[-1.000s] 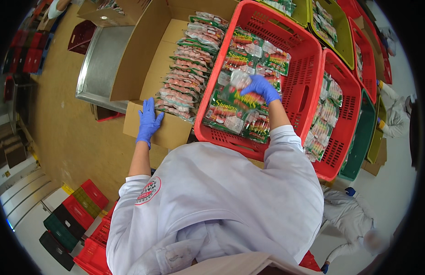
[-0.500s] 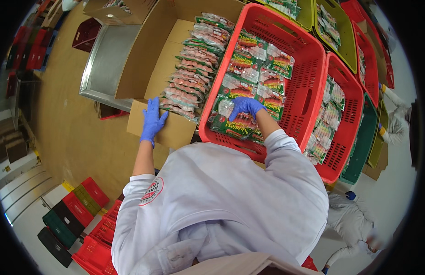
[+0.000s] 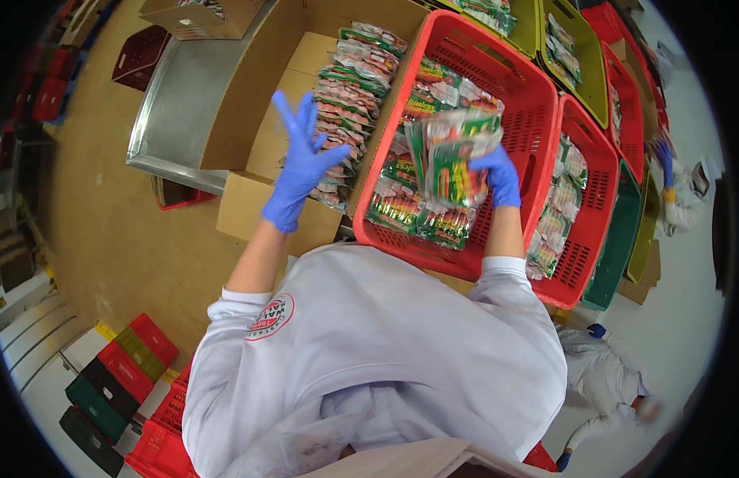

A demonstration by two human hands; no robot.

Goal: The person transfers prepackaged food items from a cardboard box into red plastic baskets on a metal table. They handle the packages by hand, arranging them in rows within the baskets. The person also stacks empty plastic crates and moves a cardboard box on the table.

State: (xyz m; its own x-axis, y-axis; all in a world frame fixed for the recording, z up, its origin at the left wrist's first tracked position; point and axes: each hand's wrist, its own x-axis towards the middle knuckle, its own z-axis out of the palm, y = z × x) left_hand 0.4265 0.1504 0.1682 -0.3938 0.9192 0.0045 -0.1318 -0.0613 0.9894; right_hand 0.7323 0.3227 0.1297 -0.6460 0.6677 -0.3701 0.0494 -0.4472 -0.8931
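Note:
My right hand (image 3: 499, 177), in a blue glove, is closed on a bunch of flat sausage packs (image 3: 457, 159) and holds them up over the red crate (image 3: 537, 135). The bunch is smeared by motion. Under it, more green-and-clear sausage packs (image 3: 397, 209) lie flat in the crate. My left hand (image 3: 300, 171), gloved alike, hovers with fingers spread over the near part of the cardboard box (image 3: 266, 103). Inside that box, a long row of sausage packs (image 3: 349, 103) stands on edge along its right side. My left fingers hold nothing.
A metal table (image 3: 182, 103) stands left of the box, with another carton (image 3: 206, 17) at its far end. Further right are a second red crate (image 3: 597, 207), a green crate (image 3: 617, 239) and yellow crates (image 3: 581, 48). Other people in white (image 3: 605, 374) are at the right.
My right hand has lifted a bunch of sausage packs off the layer in the crate. My left hand has left the box flap and moved up and right, fingers spread.

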